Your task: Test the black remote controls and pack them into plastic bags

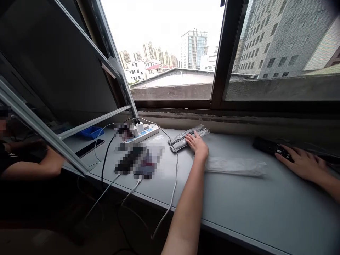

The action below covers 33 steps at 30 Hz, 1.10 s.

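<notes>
My left hand (197, 144) rests on two long, dark items in clear plastic sleeves (181, 142) near the window wall. Its fingers are stretched out over the plastic, not visibly wrapped round either item. At the right, my right hand (305, 163) is closed round the near end of a black remote control (282, 152), thumb on the near side and fingers over the far side. Light round buttons show on the remote, which lies at or just above the tabletop; I cannot tell which. Between my hands a flat, translucent plastic sleeve (235, 165) lies on the grey table (252, 205).
A white power strip (148, 131) with plugs and cables stands at the back left, near blurred-out devices (145, 161). A white cable (177, 166) loops over the table edge. Metal frame bars (90, 120) cross the left, with a blue tray (91, 132) and another person's arm (34, 168) beyond.
</notes>
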Available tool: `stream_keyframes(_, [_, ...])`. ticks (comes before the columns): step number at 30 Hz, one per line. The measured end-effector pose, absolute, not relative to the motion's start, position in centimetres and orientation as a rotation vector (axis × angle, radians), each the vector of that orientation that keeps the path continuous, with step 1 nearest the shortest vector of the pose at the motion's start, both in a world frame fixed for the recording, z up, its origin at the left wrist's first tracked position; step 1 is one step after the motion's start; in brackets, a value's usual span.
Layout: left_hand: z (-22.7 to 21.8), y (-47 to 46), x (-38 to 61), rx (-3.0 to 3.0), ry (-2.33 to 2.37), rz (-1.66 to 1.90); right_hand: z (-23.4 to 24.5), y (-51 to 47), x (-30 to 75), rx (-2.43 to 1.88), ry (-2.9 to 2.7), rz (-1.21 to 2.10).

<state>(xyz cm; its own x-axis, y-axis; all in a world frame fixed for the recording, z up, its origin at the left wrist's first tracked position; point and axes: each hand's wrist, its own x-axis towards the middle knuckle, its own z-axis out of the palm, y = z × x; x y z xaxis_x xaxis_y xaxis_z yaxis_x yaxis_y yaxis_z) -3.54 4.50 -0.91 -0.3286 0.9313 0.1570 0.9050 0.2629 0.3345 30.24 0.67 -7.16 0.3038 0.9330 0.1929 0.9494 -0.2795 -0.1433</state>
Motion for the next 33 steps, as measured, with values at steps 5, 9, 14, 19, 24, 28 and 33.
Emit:
stream_keyframes(5, [-0.8,4.5,-4.1,1.811,2.494,0.529,-7.1,0.5,29.7,-2.328,-1.734,-0.145])
stream_keyframes(9, [-0.2,4.2,-4.1,1.877,2.39,0.505,-6.9,0.4,29.5,-2.319,-1.745,-0.15])
stream_keyframes(14, [0.6,3.3,-3.5,2.011,2.228,0.552,-6.6,0.3,29.1,-2.298,-1.745,-0.098])
stream_keyframes(19, [1.6,2.0,-1.8,2.309,1.981,0.73,-4.9,-0.5,27.6,-2.105,-1.709,-0.15])
stream_keyframes(24, [2.2,0.5,0.0,2.735,1.564,0.776,-2.0,-1.7,25.0,-1.597,-1.609,0.037])
stream_keyframes(28, [2.0,-0.6,1.1,2.922,1.342,0.75,-1.2,-2.5,23.6,-1.428,-1.529,0.373])
stream_keyframes(33, [1.3,-1.3,1.8,2.993,1.224,0.708,-1.2,-2.9,23.0,-1.299,-1.471,0.725])
